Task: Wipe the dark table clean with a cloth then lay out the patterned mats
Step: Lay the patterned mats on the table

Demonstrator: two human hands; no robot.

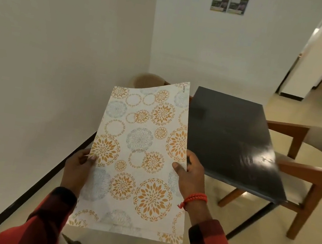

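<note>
Patterned mats (138, 161) held in the air by both side edges, left hand (77, 168) and right hand (190, 175) fingers gripping them, dark counter (234, 139) just beside, wooden chair (305, 175) at its right

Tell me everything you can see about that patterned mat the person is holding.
The patterned mat is a thin, flexible white sheet printed with orange and grey-blue flower circles, with a small word along its far edge. It is held in the air, long side pointing away, its far corner curling up. The left hand grips its left edge and the right hand its right edge, thumbs on top. A second layer edge shows at the near end, so it may be more than one mat. It partly hides the dark table without resting on it.
</note>
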